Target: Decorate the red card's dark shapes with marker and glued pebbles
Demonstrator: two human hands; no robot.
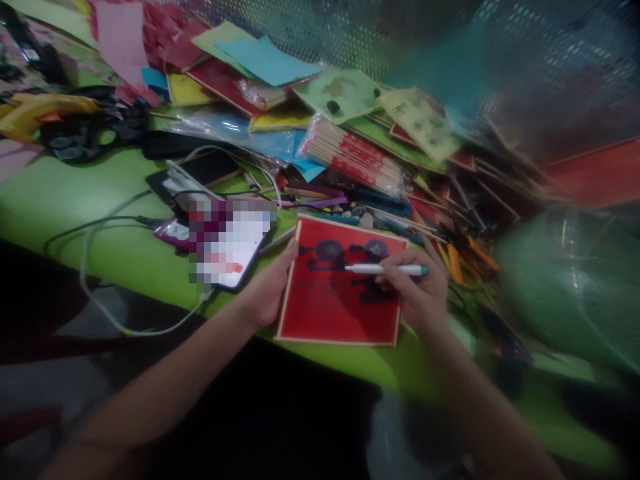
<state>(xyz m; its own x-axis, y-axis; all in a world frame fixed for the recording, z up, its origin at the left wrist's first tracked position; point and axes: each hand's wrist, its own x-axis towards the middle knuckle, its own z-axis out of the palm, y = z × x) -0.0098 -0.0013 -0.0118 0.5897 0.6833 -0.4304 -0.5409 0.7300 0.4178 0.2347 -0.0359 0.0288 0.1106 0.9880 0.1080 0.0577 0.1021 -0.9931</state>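
A square red board (pixel 320 313) with pale wooden edge strips lies near the table's front edge. Dark drawn shapes (pixel 327 251) show on its upper part, and a faint outlined figure sits below them. My left hand (pixel 270 287) grips the board's left edge, thumb along the side and other fingers mostly hidden. A white marker pen (pixel 367 269) with a teal end is pinched in my right hand (pixel 420 283). The pen's tip points left, over the drawing; whether it touches the surface I cannot tell.
Left of the board, a lit phone (pixel 240 250), partly pixelated, leans beside cables (pixel 105 323). Bundled wooden sticks (pixel 355 157), coloured paper (pixel 270 60) and pens crowd the back. Yellow-orange scissors (pixel 455 263) lie at right, near a large green rounded object (pixel 565 287).
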